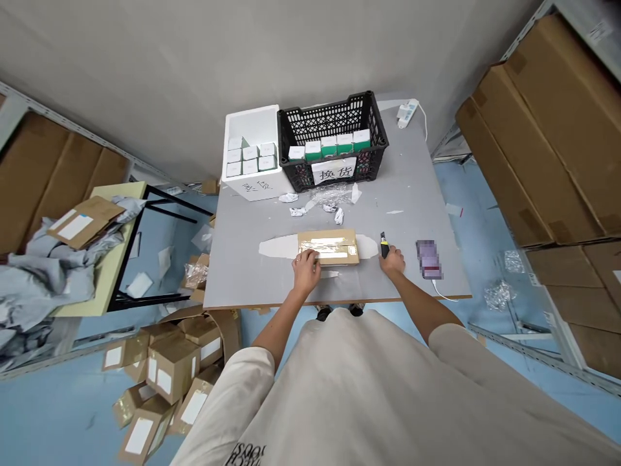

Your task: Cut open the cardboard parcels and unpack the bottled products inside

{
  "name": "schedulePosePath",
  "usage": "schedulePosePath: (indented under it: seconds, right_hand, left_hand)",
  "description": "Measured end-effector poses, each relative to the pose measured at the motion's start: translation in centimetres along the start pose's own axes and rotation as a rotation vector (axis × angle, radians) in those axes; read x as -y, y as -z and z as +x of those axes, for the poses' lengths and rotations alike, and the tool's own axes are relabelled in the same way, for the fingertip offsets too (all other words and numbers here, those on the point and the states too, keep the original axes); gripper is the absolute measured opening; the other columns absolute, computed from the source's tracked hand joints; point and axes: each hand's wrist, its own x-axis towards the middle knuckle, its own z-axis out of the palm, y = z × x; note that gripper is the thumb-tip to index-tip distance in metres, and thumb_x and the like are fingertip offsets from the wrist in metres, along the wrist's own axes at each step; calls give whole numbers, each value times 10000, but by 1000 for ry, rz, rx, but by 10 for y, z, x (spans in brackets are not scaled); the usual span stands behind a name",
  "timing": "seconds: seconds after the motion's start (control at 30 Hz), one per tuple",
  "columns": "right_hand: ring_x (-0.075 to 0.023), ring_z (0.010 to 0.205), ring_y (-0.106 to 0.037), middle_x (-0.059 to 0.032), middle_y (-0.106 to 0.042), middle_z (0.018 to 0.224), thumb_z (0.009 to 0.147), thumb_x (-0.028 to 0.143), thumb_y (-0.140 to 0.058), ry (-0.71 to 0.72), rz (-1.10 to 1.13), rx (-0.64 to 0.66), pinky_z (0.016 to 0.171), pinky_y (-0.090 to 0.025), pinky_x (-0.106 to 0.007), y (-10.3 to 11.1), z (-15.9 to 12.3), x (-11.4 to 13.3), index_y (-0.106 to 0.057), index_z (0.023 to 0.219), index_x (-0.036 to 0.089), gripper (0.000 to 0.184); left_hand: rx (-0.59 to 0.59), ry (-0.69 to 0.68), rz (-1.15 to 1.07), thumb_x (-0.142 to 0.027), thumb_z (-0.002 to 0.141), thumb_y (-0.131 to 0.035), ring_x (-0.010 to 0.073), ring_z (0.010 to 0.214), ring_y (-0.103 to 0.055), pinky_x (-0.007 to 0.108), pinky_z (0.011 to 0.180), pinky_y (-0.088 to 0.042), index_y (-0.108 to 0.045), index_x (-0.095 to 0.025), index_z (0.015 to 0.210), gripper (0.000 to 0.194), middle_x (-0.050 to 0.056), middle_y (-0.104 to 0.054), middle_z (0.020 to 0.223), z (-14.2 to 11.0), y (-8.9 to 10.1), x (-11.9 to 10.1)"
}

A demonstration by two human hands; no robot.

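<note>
A small taped cardboard box lies on the grey table in front of me, with white label strips and shiny tape on top. My left hand rests on its near left corner, fingers spread over the top edge. To the right of the box, my right hand is closed around a black and yellow utility knife close to the tabletop. The knife's tip points away from me, apart from the box. Whether its blade is out I cannot tell.
Behind the box stand a white foam bin and a black plastic crate, both holding small white-topped boxes. Crumpled paper scraps lie between. A phone on a cable is at right, a power strip at the back corner.
</note>
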Motion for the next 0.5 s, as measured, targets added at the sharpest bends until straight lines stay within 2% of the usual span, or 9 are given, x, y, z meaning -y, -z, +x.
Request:
schedulePosePath:
  seconds: [0.13,0.23,0.3,0.4,0.5]
  right_hand:
    - [-371,1262,-573,-210,-560,1394,872,346,-635,-38,102,15,989,-491,-468,12,2,-4,-471,1447,178,621]
    - [-335,1145,-651,-189,-648,1273,897,375,-594,-88,257,-14,929,-526,-422,31,4,-2,-571,1332,171,480]
    - [-284,1033,-693,-148,-700,1132,946,386,-520,-64,412,-21,836,-555,-365,48,5,7,-611,1243,178,374]
    - [-204,816,-706,-89,-716,988,998,446,-444,60,633,24,660,-556,-283,76,0,32,-616,1176,191,355]
    - [-165,710,-674,-52,-729,926,996,527,-484,294,613,78,634,-544,-259,101,-19,72,-632,1168,204,395]
  left_hand:
    - [48,-49,-20,-223,928,-531,348,1270,-545,533,1057,-417,-643,-272,1263,357,114,-626,1369,4,8,11]
    - [63,-104,-27,-192,929,-516,332,1282,-559,538,1090,-417,-651,-262,1257,361,104,-642,1366,6,12,19]
    - [59,-151,-42,-163,924,-506,317,1291,-565,536,1113,-417,-651,-254,1257,375,101,-646,1368,6,12,24]
    - [44,-228,-75,-125,910,-493,295,1311,-565,530,1144,-421,-644,-239,1272,409,105,-643,1377,4,11,29]
    - [39,-273,-91,-107,899,-483,289,1356,-543,542,1178,-413,-632,-235,1309,455,104,-621,1422,-1,11,35]
